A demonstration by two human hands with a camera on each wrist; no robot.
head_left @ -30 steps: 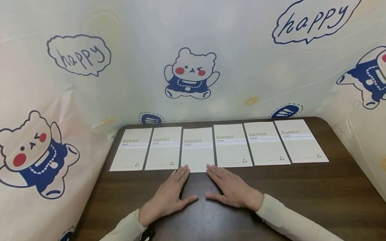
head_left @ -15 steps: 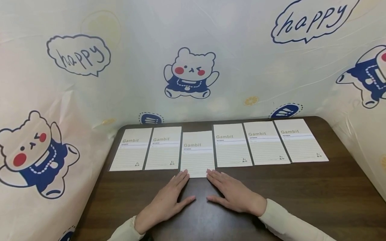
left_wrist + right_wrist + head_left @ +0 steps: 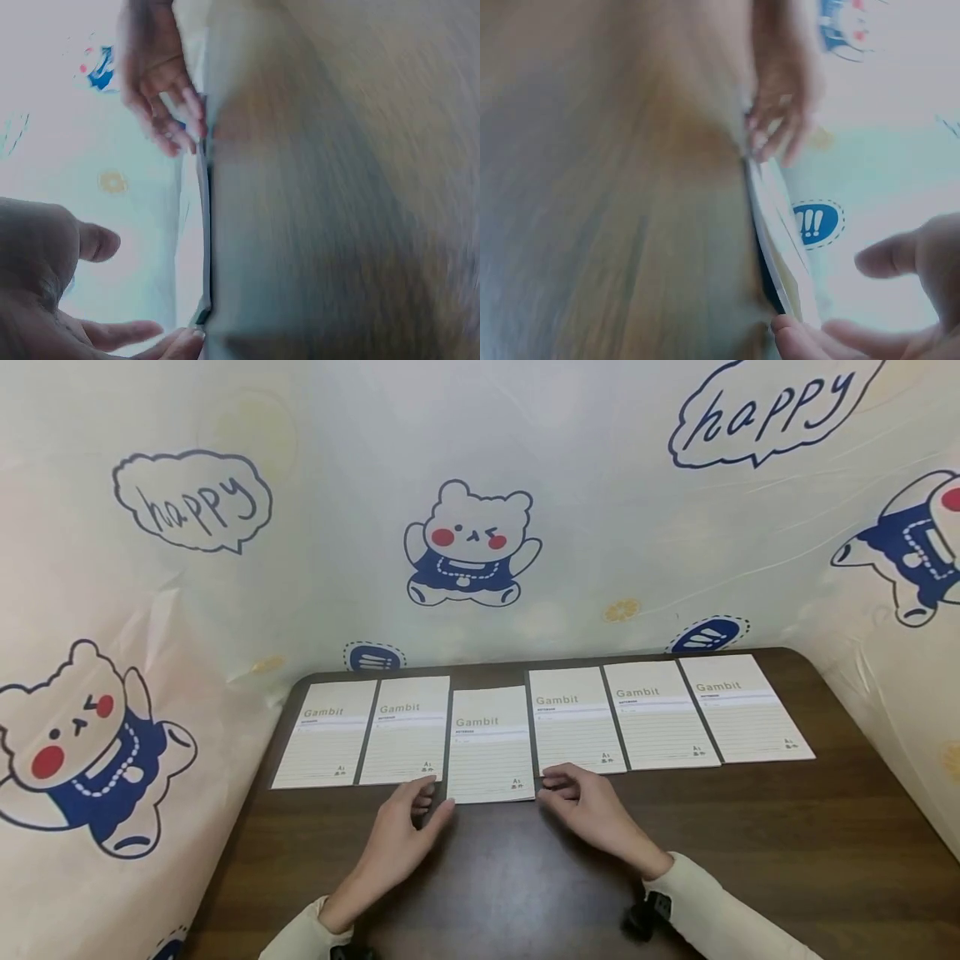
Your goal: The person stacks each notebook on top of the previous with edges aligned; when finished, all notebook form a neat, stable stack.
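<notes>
Several white Gambit notebooks lie in a row on the dark wooden table. The third notebook from the left [image 3: 491, 756] sits nearer the person than its neighbours. Beside its lower left corner is my left hand [image 3: 397, 831], fingers loosely bent and thumb apart. My right hand [image 3: 592, 810] hovers by the lower right corner, its fingers also relaxed and bent. Both wrist views show a notebook's thin edge [image 3: 205, 247] almost level with the camera, with fingertips close to its corner. Whether they touch it cannot be told. Neither hand grips anything.
To the left lie two notebooks [image 3: 405, 727], and to the right three more, starting with a notebook [image 3: 576, 735] close beside the third. A cartoon-bear curtain [image 3: 472, 435] hangs behind the table [image 3: 862, 827] and at its sides.
The third notebook has slid a little toward the person under both hands' flat fingers. Since then both hands have left its front part and moved apart to its sides, fingers now bent.
</notes>
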